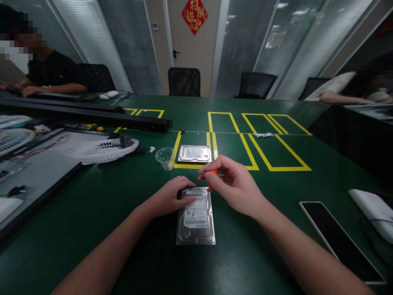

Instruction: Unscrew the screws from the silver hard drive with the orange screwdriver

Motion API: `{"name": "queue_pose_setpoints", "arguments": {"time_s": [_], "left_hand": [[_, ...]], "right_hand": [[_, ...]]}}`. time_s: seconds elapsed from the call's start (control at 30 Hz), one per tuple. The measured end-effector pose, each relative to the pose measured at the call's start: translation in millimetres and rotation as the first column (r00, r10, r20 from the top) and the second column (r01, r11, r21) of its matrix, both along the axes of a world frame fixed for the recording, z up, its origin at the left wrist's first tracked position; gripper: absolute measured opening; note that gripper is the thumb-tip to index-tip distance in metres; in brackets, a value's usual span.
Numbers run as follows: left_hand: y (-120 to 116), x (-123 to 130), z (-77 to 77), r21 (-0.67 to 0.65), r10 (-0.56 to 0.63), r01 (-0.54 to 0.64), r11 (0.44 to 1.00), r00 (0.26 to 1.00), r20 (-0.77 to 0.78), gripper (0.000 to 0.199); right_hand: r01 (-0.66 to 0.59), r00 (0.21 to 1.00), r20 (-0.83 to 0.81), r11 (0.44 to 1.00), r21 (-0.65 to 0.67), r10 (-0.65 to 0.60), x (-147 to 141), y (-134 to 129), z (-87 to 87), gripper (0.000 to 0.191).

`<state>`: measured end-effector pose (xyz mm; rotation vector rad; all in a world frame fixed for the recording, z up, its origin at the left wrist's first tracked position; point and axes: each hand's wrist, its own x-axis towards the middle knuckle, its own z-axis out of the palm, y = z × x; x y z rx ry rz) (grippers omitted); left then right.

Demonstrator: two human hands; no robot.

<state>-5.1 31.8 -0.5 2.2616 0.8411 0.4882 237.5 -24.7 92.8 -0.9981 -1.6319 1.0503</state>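
A silver hard drive [199,233] with a white label lies on the green table in front of me. My left hand [176,192] grips its far left part, thumb on the label and fingers along the far edge. Above the drive's far right corner, my right hand [235,184] pinches an orange-handled screwdriver [213,173]. Most of that tool is hidden by the fingers, and I cannot tell whether its tip touches the drive. Farther off, a second hard drive [194,153] lies inside a yellow taped outline, beside a clear plastic cup [166,158].
Yellow tape rectangles [288,168] mark the green table [147,266]. White fan-like grilles [101,150] and long black bars [132,116] lie to the left. At right are a phone-like black slab [337,237] and a white device [373,211]. Two people sit at the far sides.
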Motion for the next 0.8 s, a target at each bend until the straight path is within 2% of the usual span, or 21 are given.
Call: {"name": "queue_pose_setpoints", "arguments": {"time_s": [0.3,0.57,0.8], "left_hand": [[1.0,-0.3,-1.0,0.009,-0.001,0.001,1.0,1.0,-0.003,0.03],[1.5,0.0,-1.9,0.014,-0.011,0.011,1.0,1.0,0.011,0.029],[0.9,0.2,-0.3,0.007,-0.01,0.01,1.0,1.0,0.01,0.028]], "right_hand": [[-0.007,0.999,-0.032,1.0,0.014,0.008,0.4,1.3,2.1,0.012],[-0.098,0.993,-0.073,0.995,-0.014,0.096,1.4,3.7,1.6,0.024],[-0.04,0.998,-0.049,0.999,-0.012,0.04,1.3,2.7,3.5,0.022]]}}
